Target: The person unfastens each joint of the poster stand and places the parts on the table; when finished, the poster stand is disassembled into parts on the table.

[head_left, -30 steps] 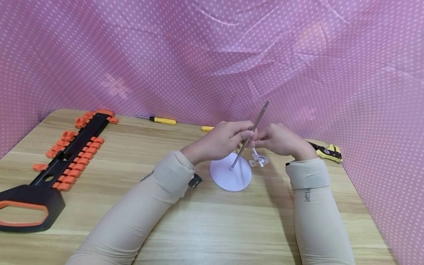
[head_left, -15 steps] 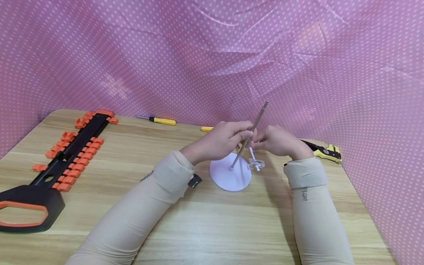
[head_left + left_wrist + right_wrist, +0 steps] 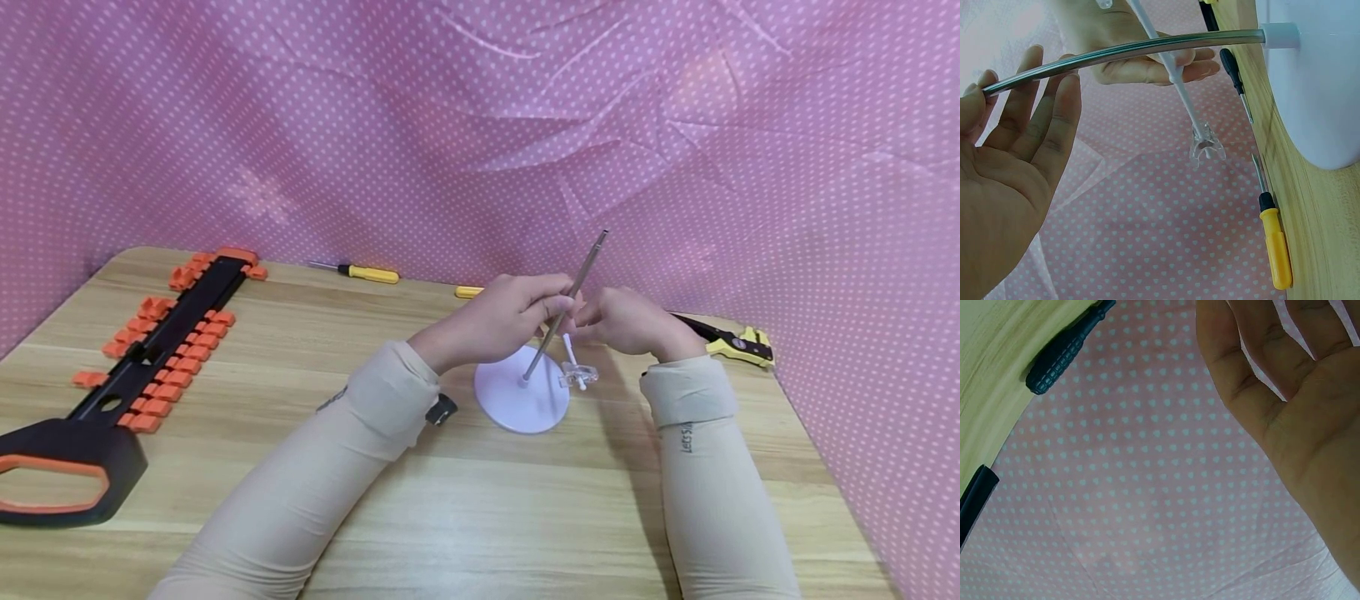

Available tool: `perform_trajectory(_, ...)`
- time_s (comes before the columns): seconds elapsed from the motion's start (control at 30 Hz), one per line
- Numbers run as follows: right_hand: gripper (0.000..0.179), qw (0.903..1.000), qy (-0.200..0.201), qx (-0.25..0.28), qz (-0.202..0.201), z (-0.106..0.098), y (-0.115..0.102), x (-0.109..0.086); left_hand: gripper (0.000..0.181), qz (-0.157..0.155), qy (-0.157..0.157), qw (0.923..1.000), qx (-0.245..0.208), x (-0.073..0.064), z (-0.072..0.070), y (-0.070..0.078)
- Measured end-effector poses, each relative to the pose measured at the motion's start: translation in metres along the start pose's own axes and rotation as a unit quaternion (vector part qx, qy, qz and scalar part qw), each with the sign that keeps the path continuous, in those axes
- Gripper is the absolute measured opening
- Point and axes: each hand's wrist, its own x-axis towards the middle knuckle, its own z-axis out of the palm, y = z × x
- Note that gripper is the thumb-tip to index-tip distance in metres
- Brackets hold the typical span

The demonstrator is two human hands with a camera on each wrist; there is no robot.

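A thin metal rod [image 3: 588, 262] rises from a round white base [image 3: 513, 404] on the table and leans to the right. My left hand [image 3: 510, 317] pinches this rod between thumb and fingers. Across from it my right hand [image 3: 633, 321] holds a white plastic stick [image 3: 1188, 103], which crosses the metal rod in the left wrist view. A clear plastic clip [image 3: 1207, 147] sits at the stick's lower end, beside the base's right edge. In the right wrist view, my right palm [image 3: 1310, 437] shows while the fingertips are out of frame.
A black rail with orange clips and a looped handle [image 3: 135, 450] lies at the left. Along the back edge lie a yellow screwdriver [image 3: 373, 274] and a dark-handled screwdriver [image 3: 1232, 69]. Yellow-black pliers [image 3: 738, 346] lie at the right. Pink dotted cloth [image 3: 480, 125] hangs behind.
My right hand has shifted slightly left and down, and the white stick with its clear clip has swung toward me and the base. My left hand and the metal rod stay put.
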Motion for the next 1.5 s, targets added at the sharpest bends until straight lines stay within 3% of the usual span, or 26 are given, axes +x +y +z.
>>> perform_trajectory(0.47,0.03,0.9995,-0.026,-0.012,0.011,0.008,0.003,0.007,0.021,-0.002,0.001,1.0,-0.003,0.0,0.0,0.0)
perform_trajectory(0.63,0.018,0.9991,-0.031,-0.026,0.012,0.012,0.001,0.009,0.022,-0.003,-0.001,1.0,-0.007,0.0,0.0,0.0)
perform_trajectory(0.93,0.014,0.9991,-0.03,-0.028,0.014,0.02,-0.001,0.012,0.022,0.005,0.001,1.0,-0.006,0.001,0.001,-0.001)
perform_trajectory(1.5,0.022,0.9989,-0.038,-0.013,0.025,0.026,-0.002,0.019,0.023,0.007,0.002,0.9999,-0.01,0.001,0.0,-0.002)
